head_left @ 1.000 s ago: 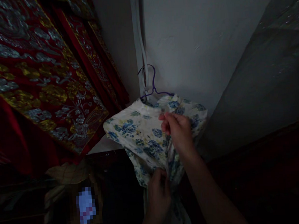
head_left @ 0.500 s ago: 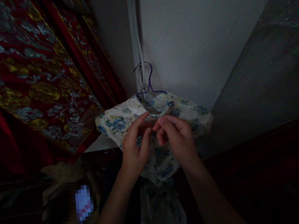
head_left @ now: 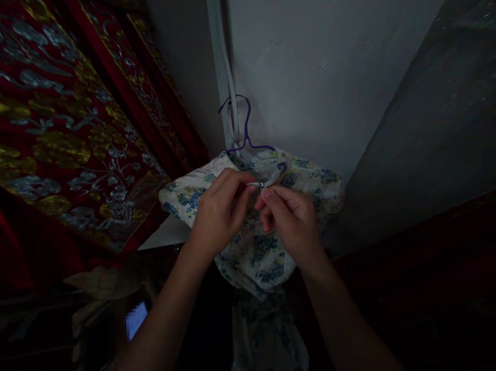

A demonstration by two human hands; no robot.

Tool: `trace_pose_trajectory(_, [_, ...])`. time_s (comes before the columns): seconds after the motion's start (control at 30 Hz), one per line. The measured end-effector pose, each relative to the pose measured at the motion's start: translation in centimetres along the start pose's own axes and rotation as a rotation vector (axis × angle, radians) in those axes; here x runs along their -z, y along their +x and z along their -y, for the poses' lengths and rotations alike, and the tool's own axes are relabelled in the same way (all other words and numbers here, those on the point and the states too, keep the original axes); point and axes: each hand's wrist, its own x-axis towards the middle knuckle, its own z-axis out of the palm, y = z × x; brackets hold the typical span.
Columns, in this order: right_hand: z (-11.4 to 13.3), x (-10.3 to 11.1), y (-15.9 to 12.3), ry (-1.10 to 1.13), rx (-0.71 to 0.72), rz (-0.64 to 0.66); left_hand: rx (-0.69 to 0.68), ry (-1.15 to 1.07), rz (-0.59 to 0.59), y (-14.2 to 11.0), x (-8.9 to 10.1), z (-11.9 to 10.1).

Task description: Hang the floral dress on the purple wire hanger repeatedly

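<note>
A white blouse with blue flowers (head_left: 269, 257) hangs on a purple clothes hanger (head_left: 246, 124) against the wall. At the front of its neckline, my left hand (head_left: 221, 204) pinches the light-blue edging of the collar between thumb and forefinger. Just to the right, my right hand (head_left: 289, 214) is closed on the same edging, thumb over forefinger, its other fingers curled. Whether a button or loop lies between the fingertips is too small and dark to tell. Below the blouse hangs a piece of similar flowered cloth (head_left: 263, 335).
Red cloth (head_left: 60, 135) with gold and silver embroidery hangs at the left. A pale strap or cord (head_left: 226, 52) runs down the wall (head_left: 308, 64) to the hanger. Low on the left, a lit screen (head_left: 136, 320) glows beside a dark frame-like object. Dark sheeting covers the right side.
My left hand has closed from a loose, parted grip onto the collar edging and moved slightly up. My right hand keeps its pinch. The view has shifted slightly.
</note>
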Motion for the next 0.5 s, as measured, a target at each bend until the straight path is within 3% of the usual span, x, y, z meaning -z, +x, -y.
trace_pose_trajectory(0.1, [-2.1, 0.1, 0.3, -0.104, -0.039, -0.016, 0.049, 0.018, -0.19, 0.3, 0.8, 0.1])
trace_pose_trajectory(0.2, [-4.6, 0.6, -0.7, -0.095, -0.164, -0.016, 0.251, -0.095, -0.594, 0.0, 3.5, 2.2])
trace_pose_trajectory(0.27, [-5.7, 1.0, -2.3, -0.05, -0.25, -0.02, 0.434, -0.32, -0.818, -1.1, 5.8, 4.5])
trace_pose_trajectory(0.37, [-6.5, 0.7, -5.7, 0.028, -0.345, 0.025, 0.82, -0.834, -0.948, -4.9, 7.8, 7.0])
trace_pose_trajectory(0.43, [-6.8, 0.0, -7.7, 0.111, -0.402, 0.037, 1.183, -1.15, -0.937, -8.8, 6.9, 7.4])
trace_pose_trajectory(0.5, [-7.2, -0.4, -9.2, 0.203, -0.454, 0.013, 1.306, -1.385, -1.012, -13.2, 4.4, 6.7])
